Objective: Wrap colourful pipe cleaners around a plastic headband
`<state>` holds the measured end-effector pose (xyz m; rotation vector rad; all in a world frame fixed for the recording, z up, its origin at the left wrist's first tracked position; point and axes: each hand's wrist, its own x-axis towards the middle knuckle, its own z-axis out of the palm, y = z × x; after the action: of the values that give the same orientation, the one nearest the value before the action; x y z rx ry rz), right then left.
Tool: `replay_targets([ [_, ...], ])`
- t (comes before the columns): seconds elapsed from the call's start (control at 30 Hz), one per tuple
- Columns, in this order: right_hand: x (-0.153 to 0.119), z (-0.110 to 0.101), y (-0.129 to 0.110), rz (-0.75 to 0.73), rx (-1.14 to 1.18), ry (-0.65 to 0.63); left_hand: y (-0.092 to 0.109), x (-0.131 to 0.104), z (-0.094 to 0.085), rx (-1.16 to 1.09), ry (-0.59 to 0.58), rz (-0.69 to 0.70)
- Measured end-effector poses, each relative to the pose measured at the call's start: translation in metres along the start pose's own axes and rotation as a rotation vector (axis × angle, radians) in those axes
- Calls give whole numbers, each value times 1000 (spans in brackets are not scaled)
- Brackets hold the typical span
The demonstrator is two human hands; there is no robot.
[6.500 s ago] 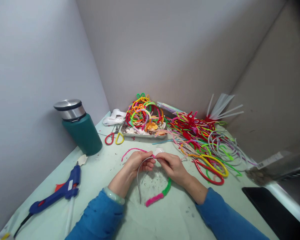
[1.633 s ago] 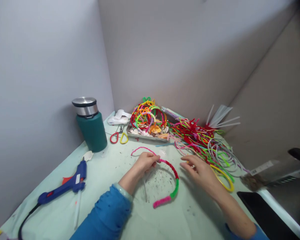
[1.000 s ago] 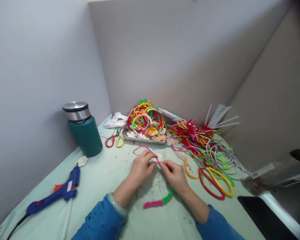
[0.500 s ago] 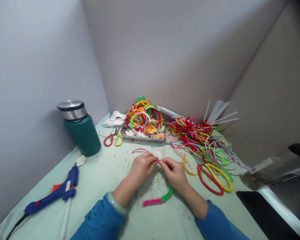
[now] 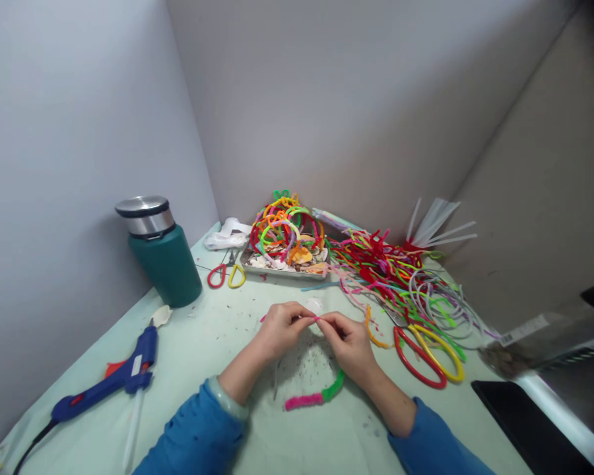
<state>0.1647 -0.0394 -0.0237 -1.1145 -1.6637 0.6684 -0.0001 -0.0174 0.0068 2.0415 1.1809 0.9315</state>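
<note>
Two hands [image 5: 281, 328] [image 5: 351, 343], close together, pinch one fuzzy strip [image 5: 304, 401]; one glue gun [image 5: 123, 380] lies left.

Since the moment when it was held apart and loosely spread, the right hand [image 5: 347, 343] has been brought back against the left hand [image 5: 283, 328], and the fuzzy strand [image 5: 317, 398] is now pinched by both at its thin pink part; its red stretch has been covered. The long pink tail once seen beyond the left hand has been reduced to a short tip. Of the grey wire [image 5: 276, 382], arched in plain view at first, only a lower end is shown. The scissors [image 5: 429, 358] have been shifted nearer, the orange strip [image 5: 370, 332] left uncovered beside them
</note>
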Motion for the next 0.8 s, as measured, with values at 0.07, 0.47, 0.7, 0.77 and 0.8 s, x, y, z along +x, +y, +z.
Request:
replay_targets([
  [0.07, 0, 0, 0, -4, 3, 6, 1, 1, -1, -32, -6, 12],
  [0.47, 1, 1, -3, -3, -42, 10, 9, 2, -3, -145, -47, -249],
  [0.7, 1, 2, -3, 1, -55, -9, -5, 0, -2, -388, -194, -391],
  [0.77, 0, 2, -2, 0, -50, -19, -8, -1, -3, -421, -229, -398],
  [0.8, 0, 2, -2, -4, -44, -27, -9, -1, -3, -436, -244, -401],
])
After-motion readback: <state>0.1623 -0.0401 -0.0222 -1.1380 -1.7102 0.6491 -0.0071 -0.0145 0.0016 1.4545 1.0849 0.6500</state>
